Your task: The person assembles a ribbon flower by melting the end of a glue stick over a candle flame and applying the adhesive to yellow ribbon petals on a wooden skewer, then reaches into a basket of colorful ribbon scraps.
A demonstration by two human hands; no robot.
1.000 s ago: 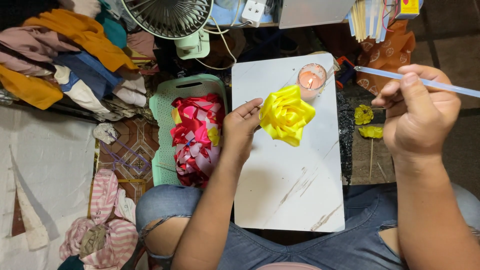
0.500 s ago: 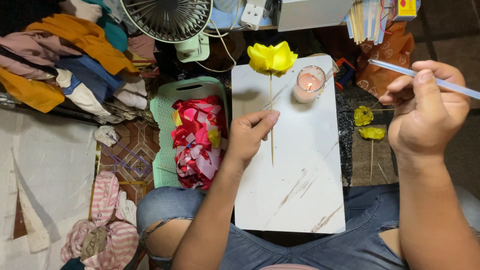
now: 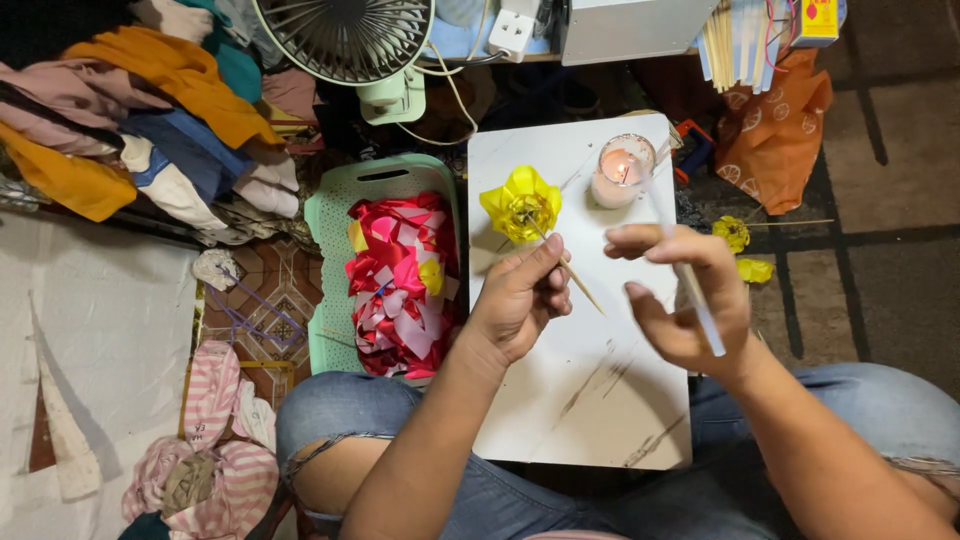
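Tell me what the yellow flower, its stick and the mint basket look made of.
Yellow flower: likely satin ribbon, given its glossy folded petals. Stick in the left hand: thin, pale, matte, probably wood or bamboo. Mint basket: moulded plastic, with a smooth rim and perforated walls.

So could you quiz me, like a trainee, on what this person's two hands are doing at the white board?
1. True or false: the left hand holds the yellow ribbon flower by its thin stick.
2. What does the right hand hold? A) scissors B) a pale slender rod C) a spoon
3. What fills the green basket left of the white board?

Key: 1 true; 2 B; 3 ribbon pieces, mostly red and pink.
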